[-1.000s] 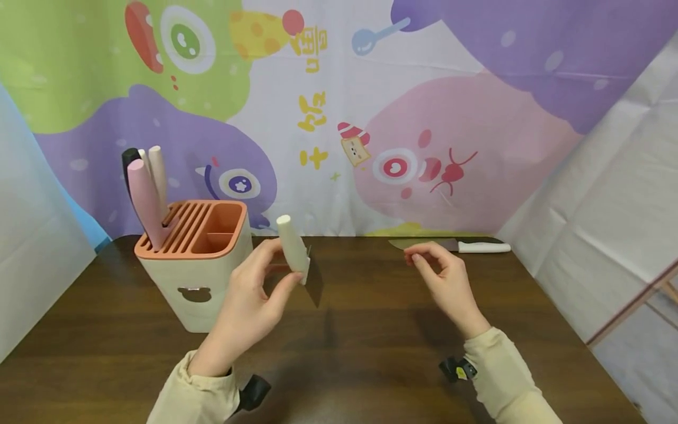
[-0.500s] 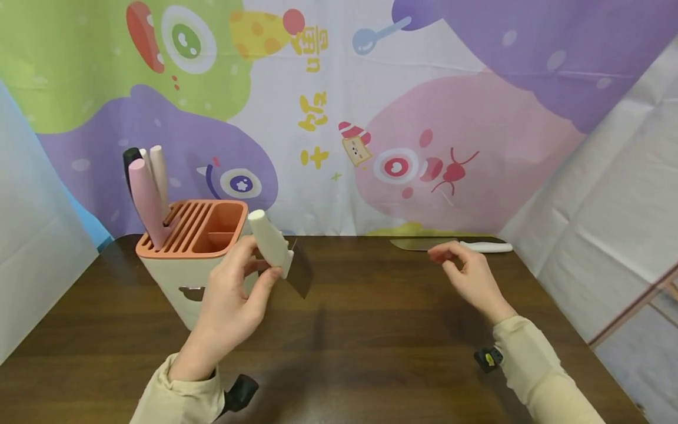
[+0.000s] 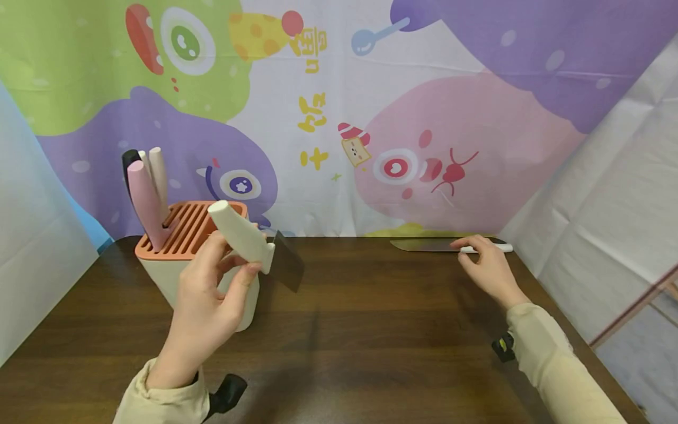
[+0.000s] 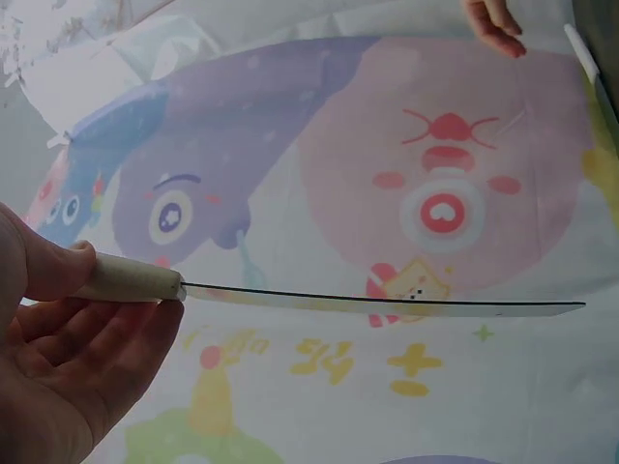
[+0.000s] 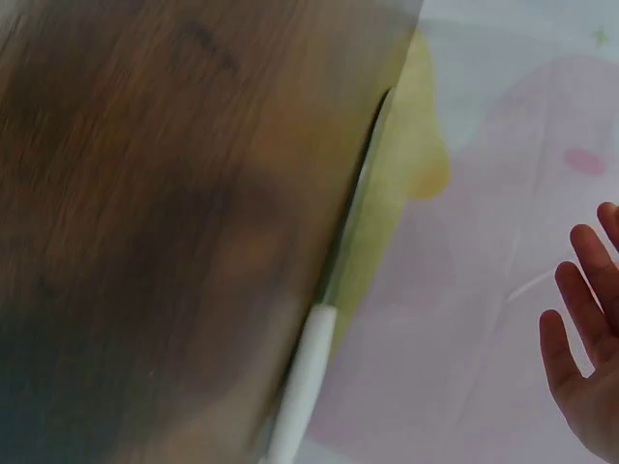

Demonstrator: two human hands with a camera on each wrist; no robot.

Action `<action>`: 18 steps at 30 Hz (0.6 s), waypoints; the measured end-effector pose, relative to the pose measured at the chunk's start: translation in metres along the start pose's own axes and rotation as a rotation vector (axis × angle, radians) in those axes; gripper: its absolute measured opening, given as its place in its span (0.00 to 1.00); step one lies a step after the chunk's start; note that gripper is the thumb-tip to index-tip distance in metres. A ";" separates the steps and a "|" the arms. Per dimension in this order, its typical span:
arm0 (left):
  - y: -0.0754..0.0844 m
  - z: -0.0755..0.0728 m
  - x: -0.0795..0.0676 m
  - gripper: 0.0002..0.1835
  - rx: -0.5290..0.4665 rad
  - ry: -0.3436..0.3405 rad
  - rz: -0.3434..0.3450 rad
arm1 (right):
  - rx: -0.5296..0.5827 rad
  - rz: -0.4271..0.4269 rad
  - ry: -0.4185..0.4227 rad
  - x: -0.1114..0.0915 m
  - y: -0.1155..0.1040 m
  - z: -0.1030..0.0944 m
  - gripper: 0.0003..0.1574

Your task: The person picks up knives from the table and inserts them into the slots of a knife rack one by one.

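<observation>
My left hand [image 3: 206, 300] holds a knife [image 3: 241, 234] by its cream handle, thumb on one side and fingers on the other. Its broad blade points to the right, raised above the table; in the left wrist view the knife [image 4: 387, 298] appears nearly edge-on. My right hand [image 3: 492, 271] is over the handle of a second knife [image 3: 424, 244], which lies along the table's back edge. Its fingers are relaxed and hold nothing. From the right wrist, the white knife handle [image 5: 305, 387] shows apart from the loosely spread fingers [image 5: 580, 300].
A cream knife block [image 3: 159, 280] with a slotted orange top stands at the left, partly hidden behind my left hand. Pink, black and white handles rise from it, the pink handle [image 3: 145, 200] in front. A printed cartoon cloth [image 3: 328, 194] hangs behind the brown table [image 3: 360, 330].
My left hand has moved left and toward me with the knife, tilting its handle further left. My right hand has moved right, from the lying knife's blade to its handle.
</observation>
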State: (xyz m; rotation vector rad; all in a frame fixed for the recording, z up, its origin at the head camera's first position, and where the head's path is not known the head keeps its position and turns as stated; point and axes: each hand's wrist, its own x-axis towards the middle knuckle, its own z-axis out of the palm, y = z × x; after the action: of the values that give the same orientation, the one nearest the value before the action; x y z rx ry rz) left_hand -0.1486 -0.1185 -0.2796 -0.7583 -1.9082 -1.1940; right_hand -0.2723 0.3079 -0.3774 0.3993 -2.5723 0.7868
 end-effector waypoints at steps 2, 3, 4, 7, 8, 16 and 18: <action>0.001 -0.002 0.001 0.27 -0.001 0.015 0.005 | -0.009 0.011 0.001 0.001 0.007 0.000 0.13; 0.002 -0.003 0.001 0.27 -0.001 0.023 0.008 | -0.013 0.014 0.003 0.002 0.010 0.001 0.14; 0.002 -0.004 0.001 0.26 -0.004 0.026 0.010 | -0.018 0.019 0.003 0.002 0.014 0.001 0.14; 0.002 -0.006 0.002 0.26 -0.004 0.037 0.012 | -0.041 0.037 -0.005 0.003 0.022 0.001 0.17; 0.002 -0.007 0.003 0.26 -0.004 0.039 0.013 | -0.050 0.044 -0.011 0.003 0.024 0.001 0.18; 0.003 -0.011 0.003 0.21 -0.056 0.106 0.017 | -0.134 0.093 -0.076 0.013 0.042 0.001 0.22; 0.004 -0.012 0.003 0.21 -0.054 0.124 0.017 | -0.151 0.106 -0.098 0.015 0.046 0.001 0.23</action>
State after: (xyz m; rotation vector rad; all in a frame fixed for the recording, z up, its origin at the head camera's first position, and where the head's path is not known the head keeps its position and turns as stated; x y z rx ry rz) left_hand -0.1441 -0.1283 -0.2717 -0.7108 -1.7711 -1.2570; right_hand -0.3038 0.3416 -0.3925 0.2630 -2.7411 0.6171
